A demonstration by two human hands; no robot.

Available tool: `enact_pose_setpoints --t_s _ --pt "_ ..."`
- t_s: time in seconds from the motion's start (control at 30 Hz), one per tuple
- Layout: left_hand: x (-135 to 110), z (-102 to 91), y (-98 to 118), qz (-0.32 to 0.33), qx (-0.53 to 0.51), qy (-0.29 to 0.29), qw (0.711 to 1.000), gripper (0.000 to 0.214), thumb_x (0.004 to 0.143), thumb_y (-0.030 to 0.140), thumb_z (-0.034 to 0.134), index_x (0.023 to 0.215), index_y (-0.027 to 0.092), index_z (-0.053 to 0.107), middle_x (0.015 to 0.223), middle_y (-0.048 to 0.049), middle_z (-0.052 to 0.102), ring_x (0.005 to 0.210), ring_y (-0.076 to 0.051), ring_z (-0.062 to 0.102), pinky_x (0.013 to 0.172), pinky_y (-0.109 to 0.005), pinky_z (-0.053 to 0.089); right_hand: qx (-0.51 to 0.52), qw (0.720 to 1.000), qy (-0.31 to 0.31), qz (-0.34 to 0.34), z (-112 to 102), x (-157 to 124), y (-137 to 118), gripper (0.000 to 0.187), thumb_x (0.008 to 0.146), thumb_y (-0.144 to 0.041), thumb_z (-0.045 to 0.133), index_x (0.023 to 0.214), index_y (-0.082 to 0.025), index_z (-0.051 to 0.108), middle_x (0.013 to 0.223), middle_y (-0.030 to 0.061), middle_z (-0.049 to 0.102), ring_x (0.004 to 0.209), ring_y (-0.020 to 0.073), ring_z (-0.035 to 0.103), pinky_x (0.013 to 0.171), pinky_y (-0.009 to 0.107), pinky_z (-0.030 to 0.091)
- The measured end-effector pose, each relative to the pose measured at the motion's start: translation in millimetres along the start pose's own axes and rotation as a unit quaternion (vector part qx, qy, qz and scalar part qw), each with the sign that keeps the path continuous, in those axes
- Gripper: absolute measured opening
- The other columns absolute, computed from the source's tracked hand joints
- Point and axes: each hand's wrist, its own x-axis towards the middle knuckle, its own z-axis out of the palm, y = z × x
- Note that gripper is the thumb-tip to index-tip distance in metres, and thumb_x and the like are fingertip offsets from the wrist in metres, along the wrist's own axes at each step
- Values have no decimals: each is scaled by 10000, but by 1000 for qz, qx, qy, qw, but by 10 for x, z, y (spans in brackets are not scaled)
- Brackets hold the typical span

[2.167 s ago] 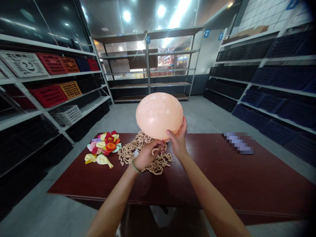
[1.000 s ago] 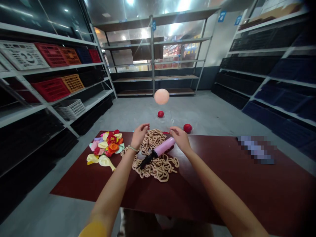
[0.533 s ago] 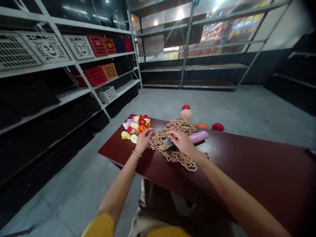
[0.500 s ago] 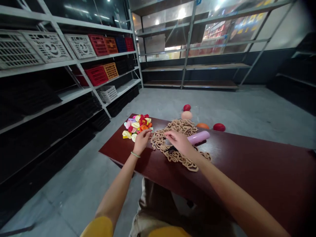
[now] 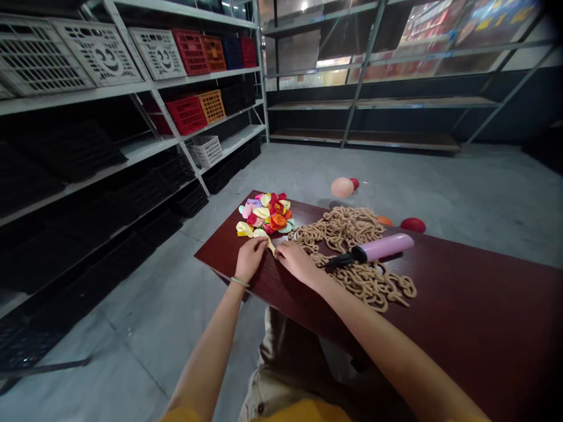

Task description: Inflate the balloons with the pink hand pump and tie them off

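Note:
A pale yellow uninflated balloon (image 5: 271,246) stretches between my two hands at the near side of a colourful balloon pile (image 5: 275,207). My left hand (image 5: 250,259) pinches one part of it, with the fingers pressed together. On the other side, my right hand (image 5: 295,261) has its fingertips closed on the lower end. Just right of that hand lies a balloon hand pump (image 5: 383,247) with a lilac barrel and black nozzle, resting on a tangled heap of beige rope-like loops (image 5: 352,225).
The dark red-brown table (image 5: 466,293) stretches to the right. Beyond its far edge, a peach balloon (image 5: 342,187) and a red balloon (image 5: 413,225) lie on the floor. Shelves with plastic crates (image 5: 190,51) stand at left; a metal rack (image 5: 382,104) stands behind.
My right hand has moved left, off the rope heap and pump, towards my left hand. The pale yellow balloon now shows between them. The camera view has shifted downward.

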Motion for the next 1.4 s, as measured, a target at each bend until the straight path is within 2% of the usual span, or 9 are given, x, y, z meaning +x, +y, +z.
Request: enact_pose_setpoints --t_s 0.13,0.3,0.47,0.6,0.77,0.9,1.0,1.23,1.4 --pt "3 -9 -11 -21 -20 -1 1000 240 909 329 551 1029 224 731 968 -48 751 853 -202 686 839 -316 499 23 1000 13 12 -137 8 -13 159 876 -96 526 816 -189 639 863 43 668 845 175 593 811 305 441" --pt "-3 -9 66 -31 -69 10 997 260 897 367 572 1025 212 737 932 -57 740 790 -192 671 774 -304 506 64 997 41 27 -754 -52 -59 124 908 -209 535 923 -205 658 828 13 687 752 144 619 732 276 454" --pt "34 152 551 -8 -188 -52 981 283 869 400 625 1032 199 741 959 -72 723 803 -190 660 733 -297 531 134 988 53 61 -1399 -301 -3 132 900 -282 561 951 -201 652 815 8 684 685 127 633 670 271 497" --pt "-78 449 1184 -34 -306 -181 934 337 864 468 626 920 166 764 826 -69 720 683 -173 647 626 -279 537 167 976 108 87 -1748 -571 46 130 873 -295 599 940 -200 659 847 17 686 720 134 641 694 297 526" --pt "-326 1014 1738 -112 -445 -333 824 423 846 526 635 907 128 767 906 -139 744 822 -237 702 727 -349 579 78 982 148 83 -2088 -911 -32 107 882 -257 591 916 -214 683 918 12 709 837 141 642 786 301 497" --pt "-392 1434 1951 -173 -581 -297 737 458 885 547 582 1050 145 727 1110 -167 723 1097 -288 664 956 -441 518 -14 980 179 86 -2215 -1194 -70 95 882 -245 599 890 -230 693 869 -9 693 773 131 607 716 273 453" --pt "-382 1595 2060 -173 -656 -249 691 415 919 499 562 1093 148 698 1207 -157 692 1215 -279 603 1046 -452 456 -51 975 199 78 -2205 -1379 -42 93 886 -219 588 869 -229 679 889 -3 693 796 143 608 742 275 445" --pt "-369 1635 2201 -158 -643 -201 722 316 892 359 641 1100 126 695 1106 -122 726 1127 -238 653 1011 -384 486 -102 965 233 64 -2035 -1590 39 85 916 -228 564 882 -209 640 898 42 675 849 186 606 768 304 462" --pt "-138 1531 2152 -151 -627 -144 750 246 905 355 617 1018 147 682 989 -86 746 955 -198 710 948 -384 535 -115 965 236 28 -2020 -1618 235 179 969 -258 474 953 -216 647 940 55 684 916 198 618 851 344 486"
